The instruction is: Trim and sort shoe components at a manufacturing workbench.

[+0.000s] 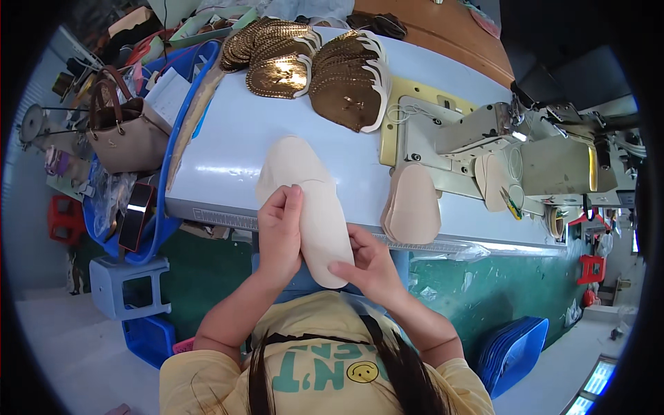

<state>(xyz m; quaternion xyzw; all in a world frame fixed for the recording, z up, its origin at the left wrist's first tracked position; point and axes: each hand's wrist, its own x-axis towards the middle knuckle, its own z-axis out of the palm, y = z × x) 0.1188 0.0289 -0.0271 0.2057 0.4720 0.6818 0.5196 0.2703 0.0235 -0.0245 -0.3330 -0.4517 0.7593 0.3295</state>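
Note:
A cream insole [321, 232] is held up in front of me at the table's near edge, its rounded narrow end toward my body. A second cream piece [285, 162], wider, overlaps it at the far end; how the two join is not clear. My left hand [282, 232] is closed on the insole's left edge, thumb and fingers pinched near its middle. At the near end my right hand [370, 266] grips the right edge, thumb on top and fingers partly hidden behind. To the right, a stack of beige insoles [415, 204] lies at the table edge.
Shiny bronze shoe uppers [349, 83] lie in fanned piles at the back of the white table [221, 149]. A sewing machine [477, 131] stands right, with yellow-handled thread snips [512, 204] nearby. Left are a blue tub [169, 200], a handbag [131, 135] and a phone [137, 216].

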